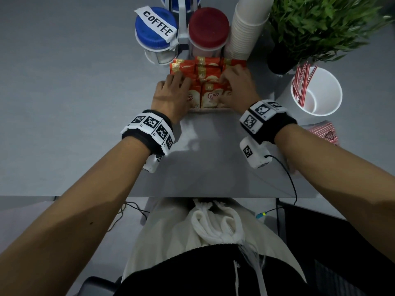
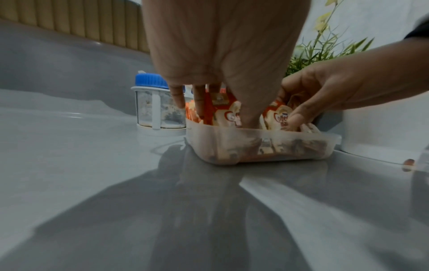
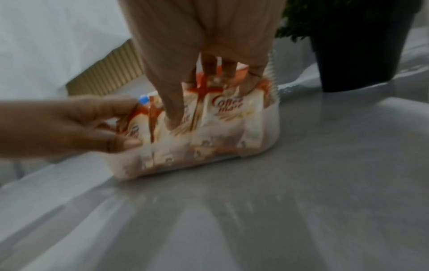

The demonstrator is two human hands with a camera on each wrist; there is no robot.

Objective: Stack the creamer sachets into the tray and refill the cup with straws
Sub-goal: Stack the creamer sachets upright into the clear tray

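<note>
Both hands in the sachet tray

The left hand point(image 1: 171, 92) and right hand point(image 1: 237, 86) each have a grip closed on the creamer sachets point(image 1: 210, 96), fingers behind and thumb in front, standing upright in the translucent tray point(image 2: 260, 144) on the grey surface point(image 1: 205, 159). To the right, the white cup point(image 1: 327, 107) holds a few straws point(image 1: 300, 86).

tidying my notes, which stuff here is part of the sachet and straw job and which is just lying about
Part of the job:
- sachets
- tray
- cup
- straws
- straw packet
- left hand
- right hand

Just lying about:
- coffee jar
- red-lidded jar
- stacked paper cups
- plant
</note>
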